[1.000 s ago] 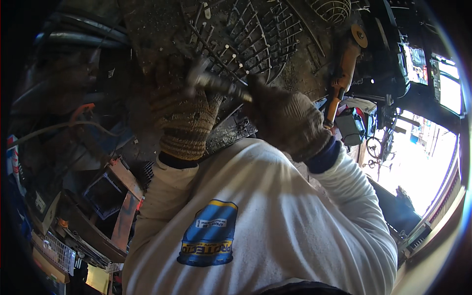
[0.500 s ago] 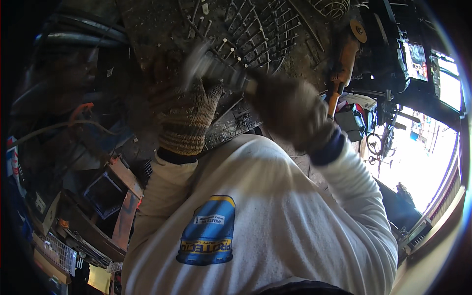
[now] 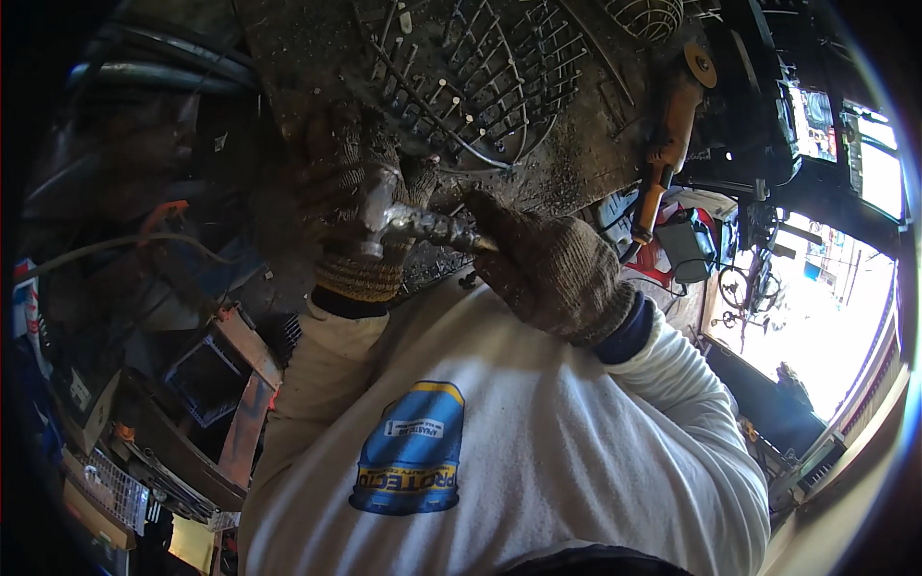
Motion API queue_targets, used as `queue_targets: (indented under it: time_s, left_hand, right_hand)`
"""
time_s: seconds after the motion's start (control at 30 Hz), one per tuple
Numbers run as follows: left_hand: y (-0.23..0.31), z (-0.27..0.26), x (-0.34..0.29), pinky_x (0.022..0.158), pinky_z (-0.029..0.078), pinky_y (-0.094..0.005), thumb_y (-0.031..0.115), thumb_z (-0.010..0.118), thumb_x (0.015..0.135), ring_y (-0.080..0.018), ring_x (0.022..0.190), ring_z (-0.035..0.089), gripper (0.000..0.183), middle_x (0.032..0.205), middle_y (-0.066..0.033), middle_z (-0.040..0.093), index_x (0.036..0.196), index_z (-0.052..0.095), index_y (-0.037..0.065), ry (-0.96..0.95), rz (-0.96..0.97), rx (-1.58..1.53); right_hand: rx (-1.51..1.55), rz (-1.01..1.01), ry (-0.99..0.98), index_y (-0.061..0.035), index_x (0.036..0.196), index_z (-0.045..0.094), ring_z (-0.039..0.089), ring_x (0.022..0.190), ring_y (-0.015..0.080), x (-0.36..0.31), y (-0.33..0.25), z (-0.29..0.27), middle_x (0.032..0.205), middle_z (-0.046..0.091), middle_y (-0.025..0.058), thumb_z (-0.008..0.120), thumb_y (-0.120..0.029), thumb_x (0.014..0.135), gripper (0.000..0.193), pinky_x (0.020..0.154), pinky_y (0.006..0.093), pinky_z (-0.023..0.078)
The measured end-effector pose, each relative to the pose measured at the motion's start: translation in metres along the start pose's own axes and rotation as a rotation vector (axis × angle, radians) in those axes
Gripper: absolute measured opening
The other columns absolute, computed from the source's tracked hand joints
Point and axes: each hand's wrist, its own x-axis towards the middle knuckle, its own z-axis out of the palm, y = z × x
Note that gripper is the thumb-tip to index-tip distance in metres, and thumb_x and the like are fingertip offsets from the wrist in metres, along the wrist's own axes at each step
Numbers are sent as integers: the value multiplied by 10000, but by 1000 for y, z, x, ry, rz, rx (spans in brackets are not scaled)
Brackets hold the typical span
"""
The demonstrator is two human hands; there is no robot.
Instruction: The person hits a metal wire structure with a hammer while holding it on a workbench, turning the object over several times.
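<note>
My right hand [image 3: 567,274], in a brown knitted glove, is closed round the handle of a hammer [image 3: 437,230]. The handle looks wrapped or rough, and the metal head hangs over the wrist side of my left hand [image 3: 360,182]. That hand wears a striped, dirty knitted glove and rests at the near left of the dark work surface. Its fingers appear bent together in deep shadow; what lies in them cannot be made out. Just beyond both hands lies a lattice of metal rods [image 3: 480,96], curved at its edge, with several short round stubs standing up.
An orange angle grinder [image 3: 672,130] with a disc lies to the right of the lattice. A round wire cage [image 3: 648,14] sits at the far edge. Boxes and metal frames [image 3: 240,346] crowd the lower left, and a hose [image 3: 125,245] crosses the left side.
The hammer, blurred above my left hand before, has come nearer to my body and now shows sharply. My right hand has drawn back with it, and the lattice shows more fully.
</note>
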Motion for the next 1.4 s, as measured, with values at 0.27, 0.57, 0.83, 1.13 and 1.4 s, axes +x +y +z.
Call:
queue_targets:
  time_s: [0.27, 0.57, 0.83, 1.13, 1.4]
  left_hand:
    - [14, -12, 11, 1174, 388, -413, 542, 707, 868, -288, 1358, 524, 639, 1417, -94, 607, 1325, 641, 100, 141, 77, 570]
    - [16, -19, 13, 1173, 397, -431, 443, 793, 831, -312, 1343, 539, 596, 1382, -139, 623, 1269, 675, 56, 122, 71, 536]
    - [19, -15, 15, 1193, 372, -459, 395, 771, 863, -325, 1368, 510, 600, 1397, -153, 608, 1328, 639, 40, 105, 30, 519]
    - [45, -40, 21, 1249, 278, -418, 336, 710, 913, -278, 1422, 461, 541, 1496, -105, 544, 1364, 625, 47, -11, 13, 494]
    - [26, -23, 13, 1221, 270, -498, 512, 642, 903, -357, 1408, 429, 665, 1445, -180, 546, 1359, 599, 30, 62, 40, 282]
  right_hand:
    - [71, 58, 9, -62, 1370, 565, 701, 961, 367, -2, 7, 3, 1131, 686, 199, 625, -252, 986, 433, 800, 442, 586]
    - [109, 41, 79, -63, 1359, 582, 698, 949, 380, -4, 8, 9, 1139, 680, 209, 642, -210, 968, 421, 820, 440, 577]
    - [140, 84, 39, -35, 1363, 576, 710, 944, 380, -5, 16, 15, 1076, 698, 230, 640, -250, 978, 445, 807, 438, 580]
    - [34, 221, -30, -15, 1413, 546, 728, 825, 386, -23, 31, 16, 957, 718, 245, 650, -298, 966, 540, 718, 432, 595]
    - [-48, 112, 90, -1, 1401, 548, 718, 785, 398, -25, 41, 18, 904, 705, 243, 669, -312, 958, 555, 681, 453, 590]
